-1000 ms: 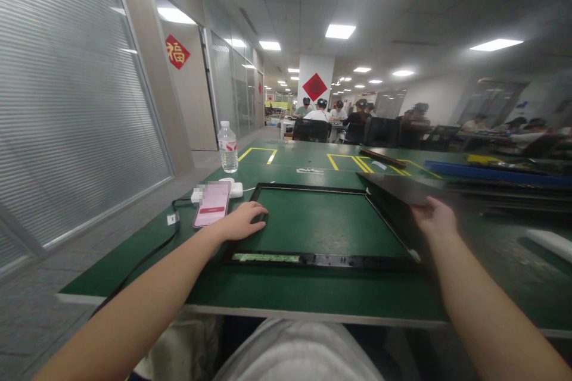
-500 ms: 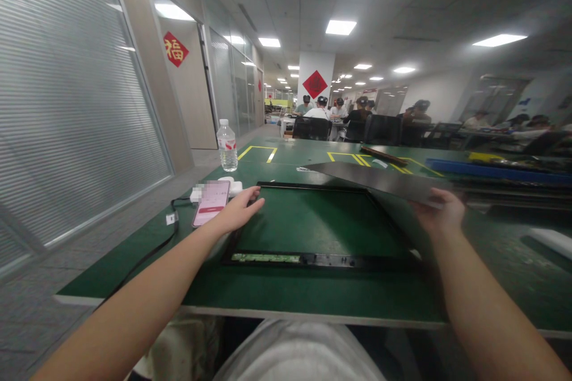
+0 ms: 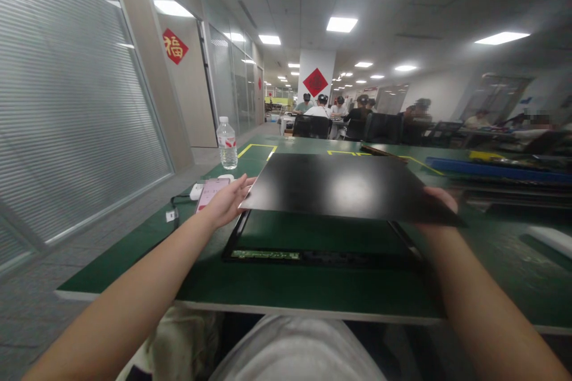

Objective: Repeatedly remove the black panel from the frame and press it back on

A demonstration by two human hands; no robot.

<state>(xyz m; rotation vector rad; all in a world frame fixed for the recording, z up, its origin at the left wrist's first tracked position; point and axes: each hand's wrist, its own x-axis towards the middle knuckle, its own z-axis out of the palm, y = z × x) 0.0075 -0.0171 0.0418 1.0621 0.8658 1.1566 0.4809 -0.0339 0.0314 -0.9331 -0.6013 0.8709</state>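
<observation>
- The fingers of the right hand (image 3: 440, 207) were closed about the right edge of the black panel (image 3: 339, 187), part of the hand showing above the surface and part below, a hold that seemed meant to carry weight without bending the sheet.
- The left hand (image 3: 227, 201) was at the panel's left edge, thumb side uppermost; some fingertips were hidden, so I could not tell whether they gripped or only steadied it.
- With a hand at each side, the broad panel probably balanced better; it was held above the table (image 3: 313, 296), its glossy face catching a ceiling light.
- Beneath it, the black frame (image 3: 339, 260) lay flat, its far part covered from view, its near bar carrying a green strip (image 3: 265, 255). Lying flat presumably gave it steady support.
- Left of the frame, the phone (image 3: 206, 191) lay beside a white adapter (image 3: 196, 192) and black cable (image 3: 177, 220), apparently kept to one side.
- Farther back, the water bottle (image 3: 227, 146) was upright near yellow tape (image 3: 259, 145), well apart from the panel, perhaps against spills.
</observation>
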